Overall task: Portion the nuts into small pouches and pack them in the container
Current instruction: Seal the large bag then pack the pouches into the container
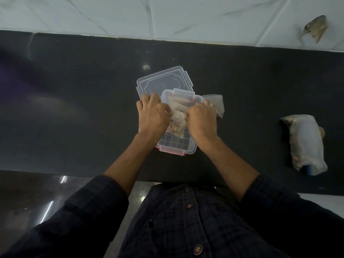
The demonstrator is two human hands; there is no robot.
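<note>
Black stone counter (74, 108) fills most of my view, with pale tile wall (167, 15) behind it. On the counter, far to my right, lies the big nut bag (305, 144), slumped on its side. Ahead of me the clear lid (162, 81) lies flat, and the container (176, 146) overlaps its near edge, open, its gridded floor bare at the near end. Just beside the container's right wall sits a filled pouch (216, 104), waiting on the counter.

Smaller still: my left hand (152, 116) and right hand (202, 118) are both over the container, fingers curled inward, pinching a nut pouch (177, 121) between them. That pouch hangs inside the container opening, with at least one more pouch (178, 101) already lying toward the far end.

I judge this to be the packing step: portioning looks mostly done, and pouches are being laid into the box. Next I would need to press this one flat against its neighbour so space stays free, let go, then reach right for the waiting pouch. Whether this pouch's seal is fully closed I cannot tell.
</note>
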